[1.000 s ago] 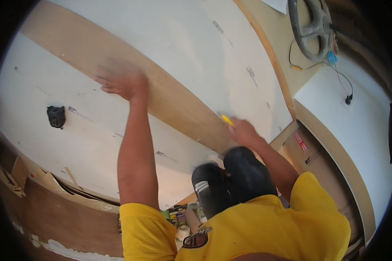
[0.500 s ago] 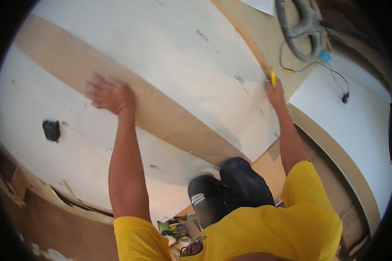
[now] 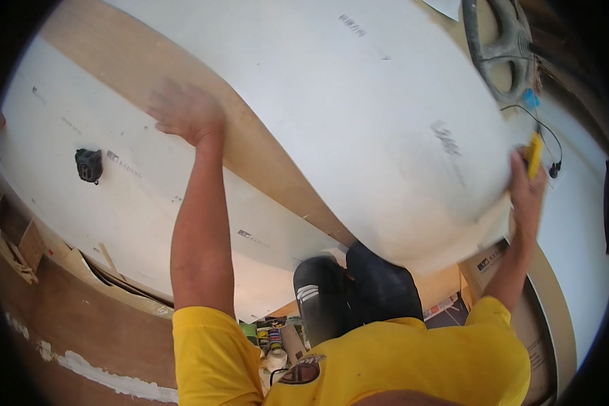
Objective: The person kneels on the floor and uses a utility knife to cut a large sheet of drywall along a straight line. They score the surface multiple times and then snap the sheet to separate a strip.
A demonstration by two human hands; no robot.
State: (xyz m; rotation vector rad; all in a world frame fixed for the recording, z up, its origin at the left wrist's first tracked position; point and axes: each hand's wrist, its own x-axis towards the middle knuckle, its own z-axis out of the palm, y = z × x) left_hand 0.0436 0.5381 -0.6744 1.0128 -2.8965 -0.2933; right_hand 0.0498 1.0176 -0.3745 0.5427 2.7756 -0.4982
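My left hand (image 3: 188,109) is blurred, fingers spread, over the tan wood strip (image 3: 271,162) between two white sheets. My right hand (image 3: 524,179) is closed round a yellow tool (image 3: 534,150), apparently a cutter, at the edge of the upper white sheet (image 3: 379,122), which is lifted and bowed at its right end. A black tape measure (image 3: 88,164) lies on the lower white sheet (image 3: 142,203). My knees in dark pants are at the strip's near end.
A grey steering-wheel-shaped object (image 3: 497,51) and a black cable with a plug (image 3: 555,169) lie at the upper right. Brown cardboard (image 3: 484,271) is at the lower right. Cans and clutter (image 3: 274,338) show below my knees, and a brown floor (image 3: 101,318) at lower left.
My right hand has moved right with the yellow tool, and the upper sheet's right end has risen and curved, covering more of the tan board behind it. My left hand remains over the strip.
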